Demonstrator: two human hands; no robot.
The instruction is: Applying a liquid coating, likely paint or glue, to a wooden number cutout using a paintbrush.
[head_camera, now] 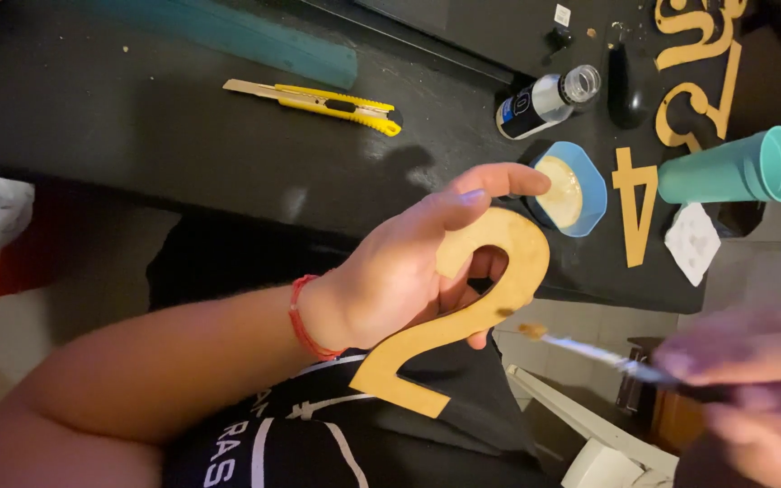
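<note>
My left hand [409,267] grips a gold-painted cut-out numeral [463,316] by its upper curve, held up over my lap. A red band sits on that wrist. My right hand [752,380], blurred at the lower right, holds a thin paintbrush [589,351] whose gold-loaded tip points at the numeral's edge, just short of touching it. A blue bowl [589,194] of gold paint rests on the black table right behind my left fingertips.
On the black table [183,126] lie a yellow utility knife [327,101], a small paint bottle [544,99] on its side, a teal cup [734,167] tipped over, another flat gold numeral [636,203], more gold shapes [702,63] and a white scrap [693,239].
</note>
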